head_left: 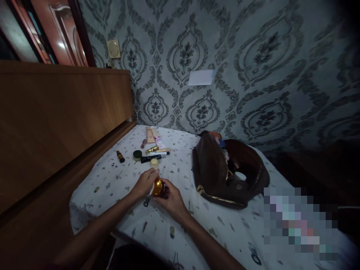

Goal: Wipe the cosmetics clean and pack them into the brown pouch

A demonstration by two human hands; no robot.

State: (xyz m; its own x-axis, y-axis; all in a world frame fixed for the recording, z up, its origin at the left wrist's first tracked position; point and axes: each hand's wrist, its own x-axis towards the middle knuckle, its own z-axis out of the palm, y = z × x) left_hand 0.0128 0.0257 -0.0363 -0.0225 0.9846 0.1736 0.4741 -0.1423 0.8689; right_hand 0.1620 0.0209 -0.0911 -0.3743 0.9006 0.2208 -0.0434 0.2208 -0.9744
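Both my hands meet over the white patterned bed sheet (197, 225). My right hand (171, 200) grips a small amber bottle (157, 187) from below. My left hand (144, 182) pinches the bottle's top; whether a cap is on it I cannot tell. Just beyond my hands lies a small pale round jar (154, 162). Further back are a black tube (152, 158), a dark green round pot (137, 155), a gold tube (152, 149), a small brown vial (120, 156) and a beige tube (150, 135).
An open brown bag (222, 172) with a gold zipper lies on the bed to my right, with items inside. A wooden headboard (56, 123) runs along the left. Patterned wallpaper (253, 67) backs the bed. A blurred patch covers the lower right.
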